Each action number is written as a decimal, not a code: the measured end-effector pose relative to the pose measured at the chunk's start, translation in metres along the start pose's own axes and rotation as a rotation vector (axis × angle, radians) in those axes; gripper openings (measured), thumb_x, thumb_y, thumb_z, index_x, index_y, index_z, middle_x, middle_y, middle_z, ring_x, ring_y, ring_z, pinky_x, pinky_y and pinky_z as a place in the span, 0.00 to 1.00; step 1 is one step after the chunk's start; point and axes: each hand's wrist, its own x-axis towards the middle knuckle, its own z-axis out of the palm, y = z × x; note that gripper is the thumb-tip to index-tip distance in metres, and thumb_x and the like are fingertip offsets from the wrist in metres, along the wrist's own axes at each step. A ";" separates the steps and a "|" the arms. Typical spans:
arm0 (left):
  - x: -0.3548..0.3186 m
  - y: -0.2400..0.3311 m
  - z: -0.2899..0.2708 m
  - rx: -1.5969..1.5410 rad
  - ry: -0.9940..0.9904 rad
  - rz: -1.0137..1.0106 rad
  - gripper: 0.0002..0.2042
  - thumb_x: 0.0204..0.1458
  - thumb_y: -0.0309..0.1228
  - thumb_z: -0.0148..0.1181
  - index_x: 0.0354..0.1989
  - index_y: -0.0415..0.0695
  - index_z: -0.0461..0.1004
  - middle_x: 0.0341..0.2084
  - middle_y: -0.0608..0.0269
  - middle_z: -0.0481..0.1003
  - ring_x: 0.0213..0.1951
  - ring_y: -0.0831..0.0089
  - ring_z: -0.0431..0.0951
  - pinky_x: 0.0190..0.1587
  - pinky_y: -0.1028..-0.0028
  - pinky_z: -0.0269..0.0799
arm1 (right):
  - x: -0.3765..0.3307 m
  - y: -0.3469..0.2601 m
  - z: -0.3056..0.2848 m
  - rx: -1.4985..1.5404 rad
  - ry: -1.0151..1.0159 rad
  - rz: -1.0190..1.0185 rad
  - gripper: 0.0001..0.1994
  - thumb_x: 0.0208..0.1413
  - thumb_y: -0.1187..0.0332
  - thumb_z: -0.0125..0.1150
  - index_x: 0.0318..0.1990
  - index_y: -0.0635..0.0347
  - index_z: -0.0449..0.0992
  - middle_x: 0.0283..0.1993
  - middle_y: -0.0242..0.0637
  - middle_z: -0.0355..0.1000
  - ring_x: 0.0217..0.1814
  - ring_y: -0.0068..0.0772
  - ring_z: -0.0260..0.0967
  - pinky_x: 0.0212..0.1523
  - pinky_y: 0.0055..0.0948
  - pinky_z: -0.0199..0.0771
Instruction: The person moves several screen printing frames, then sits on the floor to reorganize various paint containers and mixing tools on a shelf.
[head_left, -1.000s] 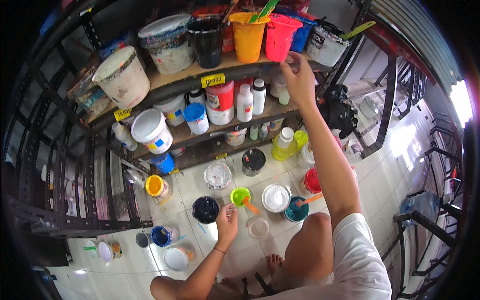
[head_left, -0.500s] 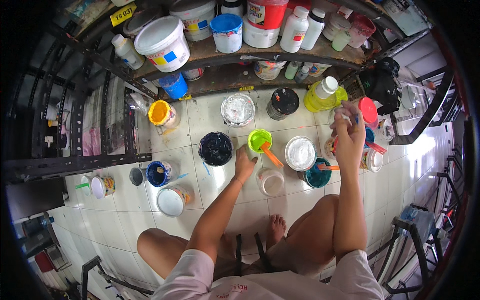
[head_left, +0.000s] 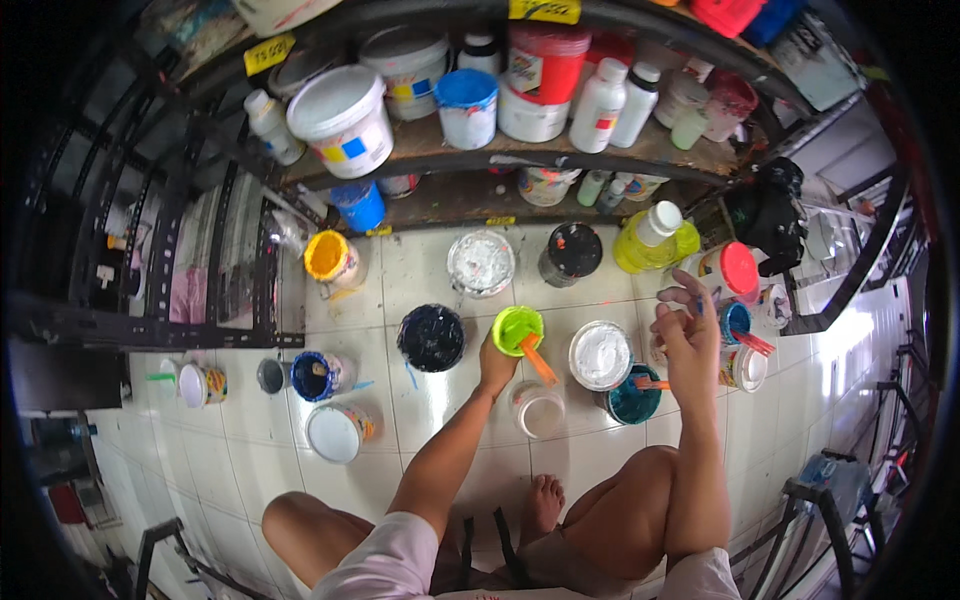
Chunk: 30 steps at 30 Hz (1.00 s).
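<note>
1. Green cup (head_left: pixel 512 324), head view: between the dark pot (head_left: pixel 431 338) and white tub (head_left: pixel 601 356). We see the left hand (head_left: pixel 497 362) gripping its left side; can't tell if it's lifted.
2. Orange stick (head_left: pixel 541 362) overhangs the rim; tilting the cup, we could drip paint on the clear tub (head_left: pixel 538 410).
3. Right hand (head_left: pixel 690 330): fingers half-open, seemingly empty. Lowering it carelessly, we could knock the teal pot (head_left: pixel 632 402).

Head view: I have the left hand (head_left: pixel 497 368) gripping a lime-green cup (head_left: pixel 515 326) — orange stick (head_left: pixel 540 362) in it. Right hand (head_left: pixel 690 328) raised, fingers loosely curled — right of a white paint tub (head_left: pixel 600 356).
</note>
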 end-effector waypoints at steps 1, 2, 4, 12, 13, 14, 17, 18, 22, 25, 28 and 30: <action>-0.002 0.010 -0.001 -0.083 -0.010 -0.014 0.21 0.45 0.24 0.67 0.50 0.41 0.72 0.45 0.57 0.77 0.48 0.64 0.77 0.51 0.69 0.71 | 0.001 -0.003 -0.001 0.001 -0.001 0.000 0.23 0.56 0.74 0.56 0.60 0.62 0.62 0.46 0.34 0.69 0.33 0.17 0.67 0.32 0.18 0.68; -0.003 0.020 -0.004 -0.166 -0.021 -0.030 0.21 0.46 0.23 0.66 0.50 0.40 0.72 0.45 0.58 0.77 0.49 0.66 0.77 0.52 0.70 0.70 | 0.004 -0.002 -0.001 0.002 -0.003 0.000 0.23 0.56 0.74 0.56 0.60 0.62 0.62 0.46 0.35 0.69 0.34 0.18 0.67 0.32 0.18 0.68; -0.005 0.049 -0.011 -0.251 -0.047 -0.005 0.21 0.48 0.21 0.63 0.53 0.40 0.69 0.47 0.59 0.75 0.50 0.70 0.75 0.53 0.70 0.70 | 0.007 0.003 -0.005 0.017 0.002 -0.017 0.23 0.56 0.74 0.57 0.60 0.62 0.62 0.46 0.36 0.69 0.35 0.20 0.68 0.32 0.19 0.68; 0.051 0.186 -0.039 -0.674 -0.163 -0.038 0.20 0.51 0.28 0.65 0.52 0.42 0.68 0.45 0.64 0.73 0.45 0.76 0.74 0.44 0.73 0.74 | 0.021 0.011 -0.024 0.042 0.112 -0.077 0.23 0.56 0.73 0.58 0.60 0.62 0.62 0.45 0.37 0.69 0.32 0.20 0.66 0.32 0.21 0.69; 0.062 0.196 -0.043 -0.524 -0.161 -0.032 0.20 0.50 0.28 0.66 0.51 0.42 0.69 0.44 0.64 0.73 0.44 0.77 0.74 0.43 0.74 0.74 | 0.025 0.013 -0.025 0.051 0.126 -0.097 0.23 0.56 0.73 0.58 0.60 0.62 0.62 0.45 0.37 0.69 0.31 0.20 0.66 0.32 0.21 0.69; 0.070 0.206 -0.049 -0.376 -0.149 -0.032 0.20 0.50 0.29 0.66 0.51 0.42 0.70 0.43 0.65 0.74 0.43 0.77 0.74 0.41 0.74 0.75 | 0.028 0.018 -0.025 0.059 0.136 -0.115 0.23 0.57 0.73 0.58 0.59 0.62 0.63 0.45 0.36 0.69 0.31 0.20 0.66 0.32 0.21 0.69; 0.091 0.251 -0.063 -0.646 -0.031 0.004 0.19 0.48 0.30 0.69 0.47 0.40 0.72 0.39 0.65 0.74 0.36 0.79 0.74 0.34 0.76 0.74 | 0.033 0.019 -0.026 0.082 0.087 -0.087 0.22 0.58 0.72 0.56 0.60 0.59 0.62 0.44 0.32 0.68 0.33 0.19 0.67 0.31 0.19 0.67; 0.095 0.282 -0.069 -0.692 -0.002 0.065 0.19 0.48 0.30 0.69 0.47 0.40 0.72 0.38 0.65 0.74 0.35 0.79 0.74 0.34 0.77 0.73 | 0.037 0.023 -0.028 0.082 0.123 -0.098 0.22 0.58 0.72 0.56 0.60 0.60 0.63 0.43 0.33 0.69 0.31 0.19 0.67 0.30 0.20 0.67; 0.103 0.360 -0.131 -0.719 0.019 0.190 0.20 0.48 0.31 0.70 0.48 0.38 0.72 0.39 0.65 0.74 0.34 0.80 0.73 0.33 0.78 0.71 | 0.054 0.045 -0.029 0.086 0.152 -0.114 0.22 0.57 0.73 0.57 0.59 0.62 0.62 0.41 0.34 0.69 0.28 0.19 0.66 0.27 0.20 0.65; 0.105 0.403 -0.185 -0.651 0.092 0.266 0.22 0.50 0.30 0.65 0.53 0.36 0.68 0.44 0.61 0.73 0.40 0.75 0.73 0.41 0.73 0.71 | 0.068 0.067 -0.029 0.070 0.178 -0.166 0.22 0.57 0.73 0.56 0.59 0.63 0.62 0.41 0.35 0.69 0.28 0.18 0.65 0.27 0.20 0.65; 0.099 0.465 -0.263 -0.209 0.279 0.510 0.21 0.52 0.26 0.62 0.54 0.35 0.67 0.49 0.53 0.73 0.49 0.67 0.75 0.52 0.65 0.73 | 0.068 0.071 -0.032 0.103 0.160 -0.179 0.21 0.59 0.70 0.56 0.58 0.62 0.62 0.40 0.33 0.69 0.27 0.18 0.65 0.25 0.19 0.64; 0.102 0.515 -0.309 -0.020 0.465 0.661 0.19 0.48 0.29 0.66 0.47 0.34 0.72 0.43 0.54 0.77 0.44 0.69 0.78 0.47 0.68 0.73 | 0.063 0.062 -0.035 0.160 0.179 -0.148 0.20 0.60 0.70 0.55 0.58 0.62 0.63 0.39 0.32 0.68 0.26 0.17 0.64 0.24 0.18 0.63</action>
